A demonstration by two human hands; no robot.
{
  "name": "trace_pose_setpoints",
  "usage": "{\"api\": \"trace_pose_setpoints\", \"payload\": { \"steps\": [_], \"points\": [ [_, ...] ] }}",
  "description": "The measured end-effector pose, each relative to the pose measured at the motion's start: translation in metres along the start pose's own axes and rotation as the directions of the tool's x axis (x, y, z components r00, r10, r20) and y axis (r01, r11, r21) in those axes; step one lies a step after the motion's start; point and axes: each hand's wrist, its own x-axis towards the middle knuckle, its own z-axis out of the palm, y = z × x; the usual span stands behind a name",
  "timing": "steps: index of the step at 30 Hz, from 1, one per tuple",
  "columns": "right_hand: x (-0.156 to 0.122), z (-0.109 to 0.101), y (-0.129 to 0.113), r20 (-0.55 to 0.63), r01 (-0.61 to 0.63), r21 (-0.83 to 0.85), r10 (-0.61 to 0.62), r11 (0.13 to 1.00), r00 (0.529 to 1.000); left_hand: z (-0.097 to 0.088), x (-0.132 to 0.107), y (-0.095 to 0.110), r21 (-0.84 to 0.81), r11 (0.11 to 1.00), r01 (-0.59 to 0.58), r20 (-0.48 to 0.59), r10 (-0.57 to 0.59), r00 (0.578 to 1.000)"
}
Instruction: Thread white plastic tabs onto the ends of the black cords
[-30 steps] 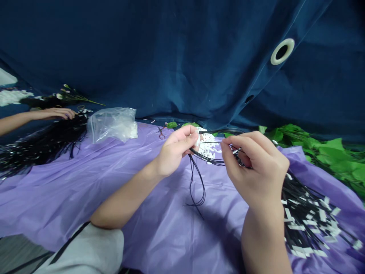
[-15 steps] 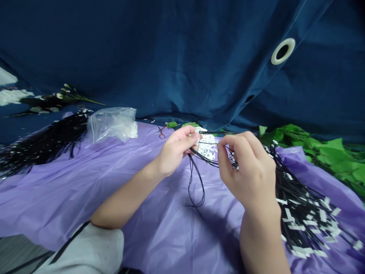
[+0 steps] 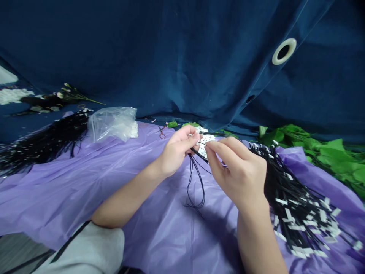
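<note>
My left hand [image 3: 176,150] is pinched shut on a small white tag piece and on thin black cords [image 3: 196,182] that hang in a loop down onto the purple plastic sheet [image 3: 85,182]. My right hand [image 3: 238,173] is closed too, its fingertips pinching one black cord right beside the left fingers. Behind both hands lies a little heap of white tag pieces [image 3: 205,144]. A thick bundle of black cords with white tags [image 3: 296,205] fans out from under my right hand to the lower right.
A clear plastic bag [image 3: 112,123] lies at the back left, next to another pile of black cords [image 3: 42,142]. Small scissors [image 3: 161,131] rest behind my left hand. Green leaves [image 3: 322,152] lie at the right. A dark blue tarp with a white grommet [image 3: 283,50] hangs behind.
My right hand has moved left until its fingertips meet the left hand's. Another person's hand at the far left, seen one second ago, is gone from view.
</note>
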Motion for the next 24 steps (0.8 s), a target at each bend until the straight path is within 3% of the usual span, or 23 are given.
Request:
{"api": "trace_pose_setpoints", "payload": {
  "steps": [17,24],
  "points": [
    [-0.0013,0.0063,-0.002,0.061,-0.033,-0.026,0.034,0.999,0.998,0.004,0.0,0.0006,-0.086,0.995,0.054,-0.032,-0.057,0.998],
    [0.0007,0.0093,0.0035,0.032,-0.047,0.056,0.046,0.997,0.998,0.0028,0.0034,0.0022,-0.12,0.991,0.051,-0.121,-0.066,0.99]
  ]
}}
